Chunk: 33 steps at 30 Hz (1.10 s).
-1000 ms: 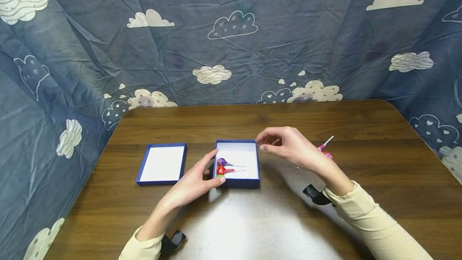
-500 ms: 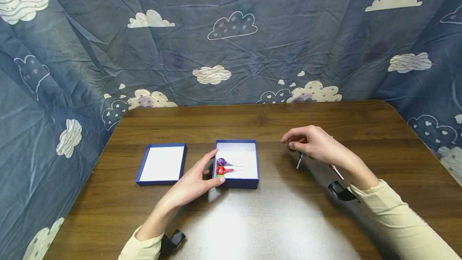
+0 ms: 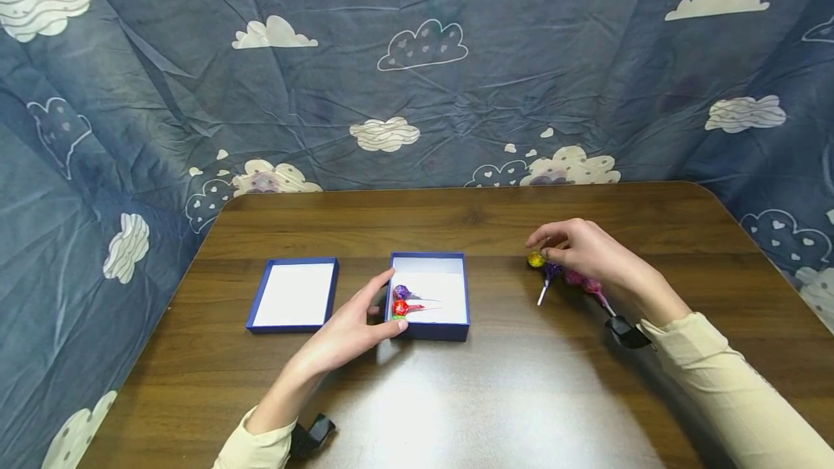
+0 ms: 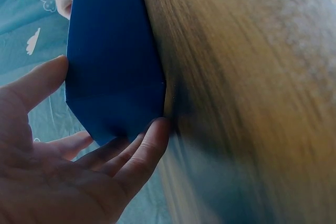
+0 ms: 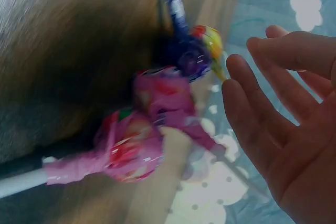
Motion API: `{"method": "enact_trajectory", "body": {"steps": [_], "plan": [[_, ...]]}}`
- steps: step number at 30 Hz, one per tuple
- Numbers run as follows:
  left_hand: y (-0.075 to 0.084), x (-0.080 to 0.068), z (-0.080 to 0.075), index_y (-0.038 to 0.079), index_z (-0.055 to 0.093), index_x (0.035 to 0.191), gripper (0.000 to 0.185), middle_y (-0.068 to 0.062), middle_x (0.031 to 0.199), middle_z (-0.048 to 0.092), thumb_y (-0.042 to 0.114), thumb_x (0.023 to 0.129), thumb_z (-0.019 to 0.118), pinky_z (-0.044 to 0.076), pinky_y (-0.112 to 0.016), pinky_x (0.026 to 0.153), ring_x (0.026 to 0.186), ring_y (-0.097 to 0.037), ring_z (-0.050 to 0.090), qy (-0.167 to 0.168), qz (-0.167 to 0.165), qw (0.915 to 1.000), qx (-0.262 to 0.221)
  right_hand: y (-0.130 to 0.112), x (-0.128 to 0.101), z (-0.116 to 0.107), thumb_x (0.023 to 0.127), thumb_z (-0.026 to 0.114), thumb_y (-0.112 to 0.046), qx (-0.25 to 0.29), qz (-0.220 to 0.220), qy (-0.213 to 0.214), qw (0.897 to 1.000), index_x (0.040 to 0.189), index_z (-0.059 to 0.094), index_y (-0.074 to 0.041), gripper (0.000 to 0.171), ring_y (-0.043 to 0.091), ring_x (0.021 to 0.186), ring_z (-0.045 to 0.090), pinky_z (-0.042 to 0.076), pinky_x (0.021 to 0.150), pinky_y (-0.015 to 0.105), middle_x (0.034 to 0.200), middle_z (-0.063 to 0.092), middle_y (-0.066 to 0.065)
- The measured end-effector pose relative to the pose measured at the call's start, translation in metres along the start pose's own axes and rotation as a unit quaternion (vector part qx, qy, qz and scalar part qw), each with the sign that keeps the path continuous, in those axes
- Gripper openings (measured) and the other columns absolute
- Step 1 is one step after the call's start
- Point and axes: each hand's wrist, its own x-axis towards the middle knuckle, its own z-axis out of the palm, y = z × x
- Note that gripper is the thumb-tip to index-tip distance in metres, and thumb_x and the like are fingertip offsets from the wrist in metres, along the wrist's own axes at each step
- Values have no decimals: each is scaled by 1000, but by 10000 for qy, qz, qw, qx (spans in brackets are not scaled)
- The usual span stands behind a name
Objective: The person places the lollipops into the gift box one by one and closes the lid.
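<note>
Centrally on the bench stands an open blue box with a white lining. The left hand rests against its near left corner, fingers straight and relaxed along the wall, thumb on the left side; nothing is clenched. Inside, at the box's left end, lie three lollipops: purple, red, and a green one only partly seen at the near wall. Sticks point right.

The lid lies white side up just left of the box, apart from it.

To the right of the box, well apart, a loose cluster of lollipops lies on the bench: a yellow one, a purple one with its stick pointing toward the person, and two pink ones close together. The right hand arches over this cluster, fingertips down at the yellow one. The right wrist view shows the fingers extended and released beside the wrappers; whether a fingertip touches the yellow one cannot be told, as that view is blurred.

A blue cloud-print cloth hangs behind the bench.
</note>
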Motion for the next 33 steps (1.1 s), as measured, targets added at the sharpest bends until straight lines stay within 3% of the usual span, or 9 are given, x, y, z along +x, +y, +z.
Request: {"method": "enact_trajectory", "body": {"steps": [8,15,23,33], "plan": [[0,0,0,33,31,154,79,-7,157,29,36,88,74,40,-57,98,125,-36,49,13,-7,9999,103,13,6,3,87,62,4,157,604,-377,9973,109,72,-8,27,20,50,59,45,45,30,86,71,7],[-1,1,0,32,31,154,79,-7,157,29,37,88,74,40,-57,99,125,-35,50,11,-17,9999,109,26,16,8,85,69,4,169,94,-698,9974,107,74,-8,26,17,81,63,47,74,31,93,72,4],[-1,1,1,32,30,154,80,-7,158,27,39,87,74,40,-56,100,126,-35,50,-27,-16,9999,138,31,23,16,84,74,-2,840,78,-1106,9903,111,71,-2,27,18,79,64,50,69,24,87,71,4],[-1,1,0,32,30,154,80,-7,158,27,39,88,74,40,-57,99,126,-35,50,-27,-6,9999,148,27,27,25,85,77,-16,569,296,-876,9941,104,73,-11,20,12,75,64,48,65,26,84,71,-1]]}}
